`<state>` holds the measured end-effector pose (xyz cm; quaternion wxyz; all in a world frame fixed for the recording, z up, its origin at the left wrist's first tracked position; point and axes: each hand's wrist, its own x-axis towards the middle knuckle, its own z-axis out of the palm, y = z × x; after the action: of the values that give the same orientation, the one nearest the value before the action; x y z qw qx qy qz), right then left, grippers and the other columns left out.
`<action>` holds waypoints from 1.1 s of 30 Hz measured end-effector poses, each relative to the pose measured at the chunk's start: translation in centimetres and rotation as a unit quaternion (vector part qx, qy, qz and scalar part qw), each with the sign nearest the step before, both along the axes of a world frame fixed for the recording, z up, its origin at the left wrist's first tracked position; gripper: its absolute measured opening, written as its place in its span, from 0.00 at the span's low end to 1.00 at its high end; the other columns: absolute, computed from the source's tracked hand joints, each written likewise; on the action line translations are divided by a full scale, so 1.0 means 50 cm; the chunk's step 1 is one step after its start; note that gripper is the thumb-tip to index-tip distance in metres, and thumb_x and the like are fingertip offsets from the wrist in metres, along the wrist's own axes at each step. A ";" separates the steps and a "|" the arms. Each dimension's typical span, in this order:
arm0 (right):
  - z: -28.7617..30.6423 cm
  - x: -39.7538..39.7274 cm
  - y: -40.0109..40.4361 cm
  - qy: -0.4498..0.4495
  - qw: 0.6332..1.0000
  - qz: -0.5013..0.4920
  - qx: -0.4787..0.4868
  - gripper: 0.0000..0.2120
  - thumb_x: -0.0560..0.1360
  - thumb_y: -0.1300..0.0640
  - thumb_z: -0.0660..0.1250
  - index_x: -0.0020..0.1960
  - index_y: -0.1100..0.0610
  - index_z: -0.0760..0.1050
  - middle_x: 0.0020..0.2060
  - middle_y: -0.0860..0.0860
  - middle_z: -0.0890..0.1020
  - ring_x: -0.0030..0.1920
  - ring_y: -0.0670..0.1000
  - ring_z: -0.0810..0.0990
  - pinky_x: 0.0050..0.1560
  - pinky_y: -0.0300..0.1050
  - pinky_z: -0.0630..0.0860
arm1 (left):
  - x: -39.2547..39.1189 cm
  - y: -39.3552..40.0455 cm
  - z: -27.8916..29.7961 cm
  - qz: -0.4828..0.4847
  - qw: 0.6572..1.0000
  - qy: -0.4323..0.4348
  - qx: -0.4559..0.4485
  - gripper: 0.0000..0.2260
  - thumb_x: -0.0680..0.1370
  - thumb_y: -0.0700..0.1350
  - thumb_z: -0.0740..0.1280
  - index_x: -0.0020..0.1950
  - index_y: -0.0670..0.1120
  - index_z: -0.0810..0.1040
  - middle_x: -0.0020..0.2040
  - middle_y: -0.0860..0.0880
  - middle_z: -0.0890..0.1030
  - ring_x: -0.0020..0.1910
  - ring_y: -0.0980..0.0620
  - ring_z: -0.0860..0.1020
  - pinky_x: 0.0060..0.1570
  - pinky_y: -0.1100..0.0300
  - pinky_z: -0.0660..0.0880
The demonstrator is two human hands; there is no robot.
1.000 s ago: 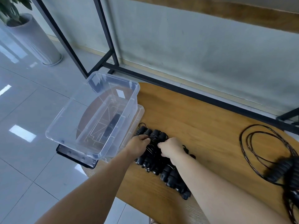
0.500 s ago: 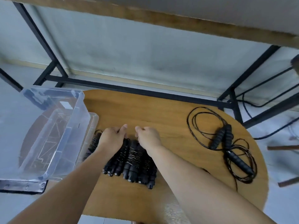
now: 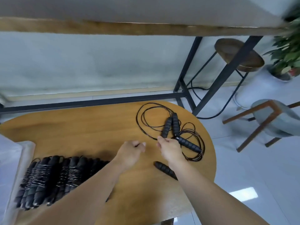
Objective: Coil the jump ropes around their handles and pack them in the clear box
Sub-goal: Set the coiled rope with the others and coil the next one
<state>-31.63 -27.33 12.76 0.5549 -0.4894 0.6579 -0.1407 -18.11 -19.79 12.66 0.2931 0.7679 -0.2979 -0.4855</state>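
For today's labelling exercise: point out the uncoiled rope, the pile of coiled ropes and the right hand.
uncoiled rope [image 3: 168, 127]: head view, a handle.
pile of coiled ropes [image 3: 53, 177]: head view, wound middle.
right hand [image 3: 170, 150]: head view, back.
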 end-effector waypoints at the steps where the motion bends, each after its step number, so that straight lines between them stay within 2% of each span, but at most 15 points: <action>1: -0.007 -0.038 -0.018 -0.003 1.000 -0.015 0.008 0.18 0.79 0.46 0.64 0.37 0.55 0.80 0.36 0.51 0.81 0.40 0.52 0.78 0.46 0.48 0.74 | -0.025 -0.016 -0.013 -0.006 1.000 0.006 0.013 0.13 0.81 0.53 0.64 0.42 0.46 0.80 0.35 0.49 0.75 0.31 0.51 0.71 0.32 0.61 0.65; 3: -0.024 -0.109 -0.055 -0.006 0.999 -0.043 0.031 0.17 0.80 0.48 0.64 0.37 0.56 0.78 0.31 0.51 0.76 0.32 0.50 0.72 0.35 0.44 0.69 | -0.068 -0.043 -0.035 -0.012 0.999 0.016 0.038 0.13 0.81 0.53 0.65 0.50 0.44 0.80 0.39 0.48 0.78 0.35 0.52 0.75 0.35 0.61 0.67; 5: -0.044 -0.176 -0.092 -0.005 0.994 -0.089 0.060 0.15 0.80 0.50 0.65 0.39 0.57 0.78 0.30 0.51 0.75 0.28 0.49 0.69 0.29 0.42 0.65 | -0.111 -0.073 -0.061 -0.011 0.998 0.014 0.059 0.16 0.80 0.52 0.65 0.58 0.41 0.79 0.44 0.46 0.80 0.41 0.52 0.78 0.36 0.62 0.68; 8: -0.088 -0.248 -0.141 -0.020 0.981 -0.147 0.125 0.15 0.81 0.52 0.64 0.39 0.58 0.77 0.30 0.51 0.74 0.27 0.48 0.68 0.28 0.42 0.63 | -0.166 -0.120 -0.097 -0.016 0.995 -0.015 0.097 0.15 0.80 0.51 0.65 0.61 0.43 0.79 0.47 0.48 0.80 0.42 0.52 0.78 0.37 0.61 0.72; 11: -0.131 -0.285 -0.169 -0.061 0.963 -0.182 0.192 0.15 0.81 0.53 0.64 0.39 0.59 0.76 0.28 0.50 0.72 0.27 0.48 0.67 0.27 0.40 0.63 | -0.200 -0.154 -0.138 0.013 0.991 -0.021 0.132 0.18 0.79 0.52 0.67 0.63 0.41 0.78 0.58 0.41 0.81 0.55 0.42 0.80 0.48 0.54 0.77; 14: -0.171 -0.293 -0.184 -0.088 0.945 -0.194 0.248 0.15 0.81 0.53 0.64 0.38 0.58 0.76 0.27 0.49 0.71 0.26 0.47 0.66 0.25 0.39 0.63 | -0.221 -0.170 -0.168 -0.039 0.980 -0.089 0.171 0.16 0.80 0.50 0.65 0.64 0.43 0.77 0.58 0.45 0.80 0.57 0.44 0.78 0.54 0.57 0.75; 16: -0.187 -0.290 -0.184 -0.102 0.932 -0.200 0.285 0.14 0.81 0.53 0.64 0.38 0.58 0.75 0.27 0.49 0.71 0.26 0.47 0.66 0.26 0.38 0.63 | -0.232 -0.181 -0.185 -0.083 0.969 -0.124 0.194 0.13 0.82 0.48 0.62 0.63 0.45 0.75 0.55 0.48 0.78 0.53 0.46 0.78 0.49 0.59 0.74; 19: -0.198 -0.274 -0.165 -0.122 0.911 -0.191 0.345 0.14 0.82 0.53 0.62 0.40 0.59 0.75 0.28 0.50 0.71 0.27 0.47 0.66 0.28 0.38 0.63 | -0.247 -0.209 -0.198 -0.123 0.962 -0.161 0.181 0.07 0.82 0.50 0.61 0.56 0.50 0.75 0.54 0.49 0.78 0.43 0.49 0.76 0.41 0.60 0.73; 22: -0.219 -0.248 -0.136 -0.158 0.884 -0.206 0.389 0.15 0.83 0.54 0.60 0.40 0.59 0.74 0.28 0.50 0.70 0.28 0.47 0.65 0.29 0.38 0.61 | -0.256 -0.263 -0.200 -0.181 0.950 -0.211 0.145 0.07 0.82 0.49 0.60 0.55 0.50 0.76 0.53 0.50 0.79 0.45 0.49 0.76 0.44 0.59 0.73; 26: -0.240 -0.228 -0.111 -0.213 0.836 -0.279 0.421 0.16 0.83 0.54 0.59 0.39 0.59 0.73 0.27 0.49 0.68 0.27 0.47 0.64 0.29 0.38 0.60 | -0.262 -0.322 -0.214 -0.237 0.937 -0.247 0.076 0.04 0.81 0.47 0.61 0.49 0.53 0.75 0.55 0.50 0.79 0.49 0.50 0.77 0.51 0.56 0.76; 28: -0.244 -0.225 -0.104 -0.240 0.814 -0.315 0.426 0.16 0.83 0.54 0.59 0.39 0.59 0.74 0.27 0.50 0.69 0.27 0.47 0.65 0.30 0.38 0.61 | -0.260 -0.340 -0.224 -0.291 0.913 -0.283 0.038 0.07 0.81 0.48 0.62 0.58 0.53 0.76 0.61 0.52 0.74 0.59 0.50 0.74 0.58 0.54 0.74; 30: -0.249 -0.225 -0.100 -0.257 0.805 -0.332 0.419 0.16 0.83 0.54 0.59 0.39 0.59 0.74 0.27 0.50 0.70 0.27 0.47 0.65 0.30 0.38 0.61 | -0.261 -0.362 -0.238 -0.377 0.865 -0.329 -0.013 0.16 0.82 0.49 0.62 0.69 0.52 0.70 0.68 0.53 0.67 0.68 0.50 0.65 0.68 0.54 0.66; 33: -0.260 -0.226 -0.094 -0.262 0.805 -0.343 0.407 0.17 0.83 0.54 0.60 0.38 0.59 0.74 0.27 0.49 0.70 0.27 0.47 0.65 0.30 0.38 0.61 | -0.274 -0.400 -0.258 -0.493 0.779 -0.374 -0.100 0.19 0.81 0.49 0.61 0.72 0.49 0.67 0.70 0.52 0.67 0.69 0.50 0.62 0.71 0.54 0.60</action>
<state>-42.94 -32.05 -0.23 0.7700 0.0946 0.6092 -0.1641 -31.83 -39.79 -0.25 -0.0457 0.6038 -0.7686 -0.2062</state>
